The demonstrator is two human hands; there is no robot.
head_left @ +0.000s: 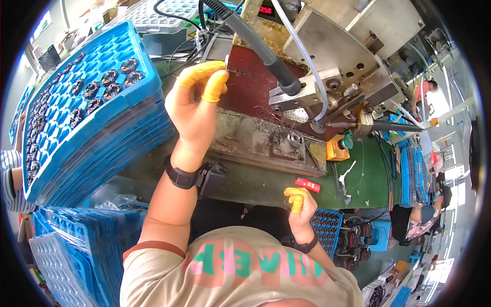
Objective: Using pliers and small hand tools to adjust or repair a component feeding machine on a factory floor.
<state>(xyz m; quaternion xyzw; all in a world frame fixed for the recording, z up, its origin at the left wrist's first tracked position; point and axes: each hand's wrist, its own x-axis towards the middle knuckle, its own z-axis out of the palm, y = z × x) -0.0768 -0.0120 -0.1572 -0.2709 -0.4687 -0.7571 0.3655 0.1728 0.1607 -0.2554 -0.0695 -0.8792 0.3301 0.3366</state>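
Observation:
My left hand, with yellow finger covers on thumb and forefinger, is raised at the left of the machine. Its fingers are bent together, and a small pale piece shows at the fingertips; its kind is too small to tell. Low in front of my body, my right hand has its yellow-covered fingers curled in a pinch. Whatever they hold, if anything, is hidden. Just beyond it a small red block lies on the green bench. The machine's metal head hangs over a round metal fixture on a grimy base.
At left rises a stack of blue trays; the top one carries several dark, round wound parts. More plastic trays stand below. A yellow box, a hose and cables are near the machine. Other people are at right.

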